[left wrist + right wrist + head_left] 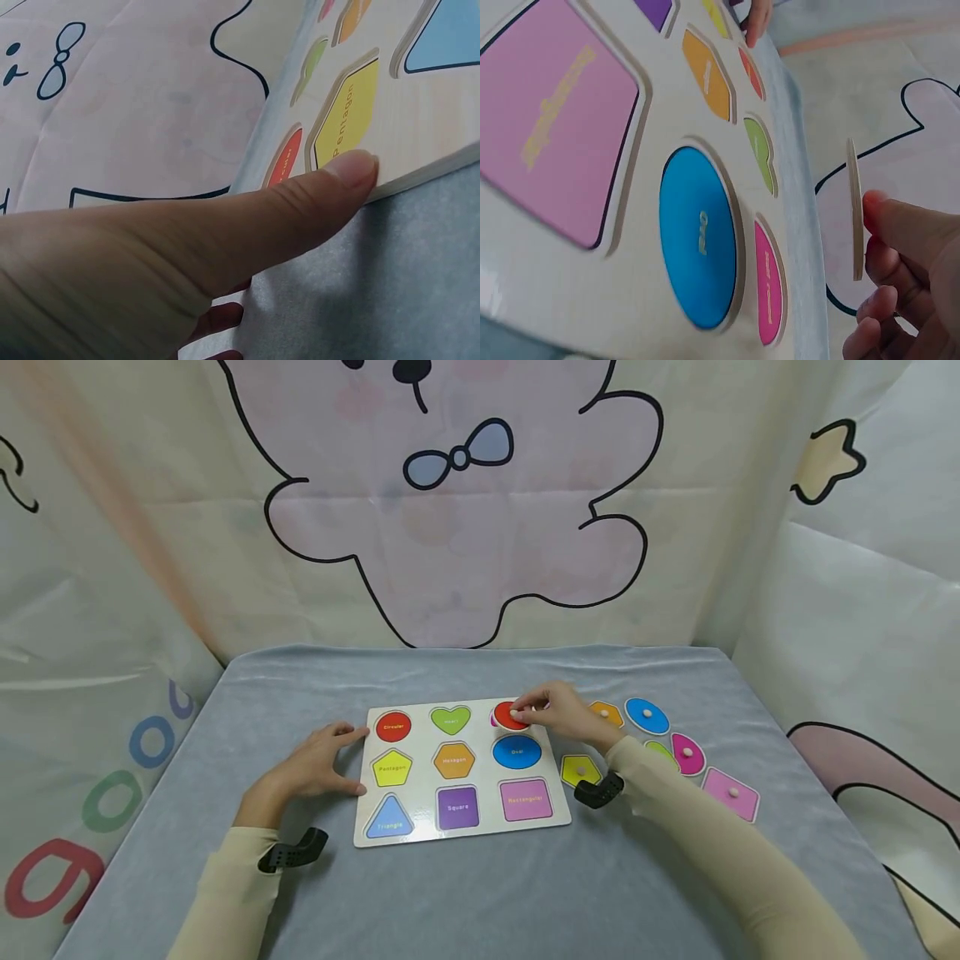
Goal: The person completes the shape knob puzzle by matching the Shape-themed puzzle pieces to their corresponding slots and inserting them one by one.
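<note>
A white wooden shape puzzle board [422,772] with coloured, labelled recesses lies on the table. At its left edge is my left hand [315,764], thumb and fingers spread; in the left wrist view the thumb [330,176] rests on the board's rim by the yellow pentagon recess [352,109]. Over the far right corner, my right hand [558,714] pinches a round red puzzle piece [506,717] by its knob. The right wrist view has this piece [856,217] edge-on, raised above the board, and the pink recess [768,289] beyond the blue oval recess [699,236].
Right of the board lie several knobbed pieces: a yellow one [577,768], an orange one [609,714], a blue oval [645,716], a magenta one [686,753] and a pink rectangle [731,793]. A green piece [660,752] is partly hidden by my right arm. Grey cloth [465,902] covers the table.
</note>
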`<action>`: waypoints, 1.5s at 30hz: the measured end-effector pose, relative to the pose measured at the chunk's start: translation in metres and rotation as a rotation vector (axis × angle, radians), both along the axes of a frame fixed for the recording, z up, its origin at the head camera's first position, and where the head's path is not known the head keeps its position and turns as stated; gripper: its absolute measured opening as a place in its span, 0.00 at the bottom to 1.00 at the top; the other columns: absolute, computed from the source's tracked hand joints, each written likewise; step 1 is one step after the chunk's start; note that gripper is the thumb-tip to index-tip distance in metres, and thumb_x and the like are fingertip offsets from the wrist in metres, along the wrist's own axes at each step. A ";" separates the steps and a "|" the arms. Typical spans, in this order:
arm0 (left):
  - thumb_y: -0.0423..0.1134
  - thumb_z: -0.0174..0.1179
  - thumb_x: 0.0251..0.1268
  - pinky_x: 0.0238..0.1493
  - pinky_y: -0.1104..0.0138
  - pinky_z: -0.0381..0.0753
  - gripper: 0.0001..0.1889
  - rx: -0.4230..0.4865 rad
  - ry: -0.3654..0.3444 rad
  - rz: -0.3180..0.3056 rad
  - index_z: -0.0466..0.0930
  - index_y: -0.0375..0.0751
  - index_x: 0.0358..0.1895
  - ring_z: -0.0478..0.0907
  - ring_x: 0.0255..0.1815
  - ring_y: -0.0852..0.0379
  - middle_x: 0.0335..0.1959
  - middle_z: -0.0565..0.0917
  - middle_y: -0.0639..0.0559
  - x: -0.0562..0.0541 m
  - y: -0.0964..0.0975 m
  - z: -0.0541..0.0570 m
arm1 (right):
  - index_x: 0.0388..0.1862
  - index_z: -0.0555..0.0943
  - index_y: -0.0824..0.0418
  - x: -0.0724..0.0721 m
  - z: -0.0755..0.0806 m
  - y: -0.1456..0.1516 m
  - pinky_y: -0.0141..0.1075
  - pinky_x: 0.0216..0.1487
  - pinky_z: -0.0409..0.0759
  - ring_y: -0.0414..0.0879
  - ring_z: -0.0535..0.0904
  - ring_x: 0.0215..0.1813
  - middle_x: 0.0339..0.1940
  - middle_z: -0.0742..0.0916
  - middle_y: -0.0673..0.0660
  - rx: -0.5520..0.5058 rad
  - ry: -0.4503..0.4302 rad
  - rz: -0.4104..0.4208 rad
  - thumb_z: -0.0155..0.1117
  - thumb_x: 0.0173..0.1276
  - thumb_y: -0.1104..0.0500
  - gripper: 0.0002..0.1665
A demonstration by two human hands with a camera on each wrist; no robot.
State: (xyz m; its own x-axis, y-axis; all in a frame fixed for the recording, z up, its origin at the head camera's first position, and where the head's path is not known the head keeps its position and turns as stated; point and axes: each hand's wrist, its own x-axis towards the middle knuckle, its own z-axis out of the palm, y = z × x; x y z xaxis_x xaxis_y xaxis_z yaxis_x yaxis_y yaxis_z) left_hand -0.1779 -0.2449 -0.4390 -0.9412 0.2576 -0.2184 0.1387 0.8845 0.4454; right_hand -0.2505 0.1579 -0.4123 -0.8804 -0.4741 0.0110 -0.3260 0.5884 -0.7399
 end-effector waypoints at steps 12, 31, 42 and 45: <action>0.51 0.80 0.46 0.69 0.33 0.65 0.53 -0.013 0.000 -0.001 0.63 0.42 0.77 0.62 0.70 0.31 0.73 0.65 0.30 -0.001 -0.002 -0.001 | 0.51 0.89 0.61 -0.009 -0.002 -0.040 0.31 0.36 0.71 0.48 0.73 0.42 0.43 0.86 0.59 -0.001 -0.035 -0.055 0.68 0.71 0.56 0.14; 0.52 0.79 0.46 0.69 0.33 0.65 0.53 -0.012 -0.006 0.006 0.63 0.43 0.77 0.62 0.71 0.30 0.73 0.64 0.30 0.000 -0.001 -0.001 | 0.48 0.89 0.62 -0.017 -0.017 -0.080 0.28 0.24 0.70 0.45 0.73 0.33 0.31 0.82 0.55 -0.126 -0.068 -0.164 0.70 0.70 0.56 0.13; 0.52 0.79 0.46 0.68 0.33 0.66 0.52 0.000 0.004 -0.004 0.64 0.42 0.77 0.63 0.70 0.30 0.73 0.65 0.29 0.001 0.000 0.001 | 0.43 0.91 0.60 -0.023 -0.021 -0.106 0.27 0.28 0.68 0.42 0.73 0.32 0.31 0.84 0.52 -0.097 -0.065 -0.162 0.70 0.69 0.56 0.10; 0.52 0.79 0.46 0.68 0.34 0.66 0.52 -0.002 0.013 -0.012 0.64 0.41 0.77 0.63 0.69 0.30 0.73 0.65 0.29 -0.001 -0.001 0.000 | 0.44 0.90 0.60 -0.022 -0.020 -0.115 0.27 0.28 0.69 0.43 0.73 0.33 0.31 0.82 0.51 -0.098 -0.073 -0.150 0.70 0.69 0.56 0.10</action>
State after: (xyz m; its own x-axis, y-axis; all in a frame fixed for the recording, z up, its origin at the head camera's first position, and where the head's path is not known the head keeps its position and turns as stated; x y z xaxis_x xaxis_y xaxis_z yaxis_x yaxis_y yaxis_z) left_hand -0.1786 -0.2458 -0.4391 -0.9408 0.2687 -0.2067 0.1552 0.8835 0.4420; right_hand -0.2725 0.0432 -0.4326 -0.9412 -0.3376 -0.0155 -0.1839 0.5499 -0.8147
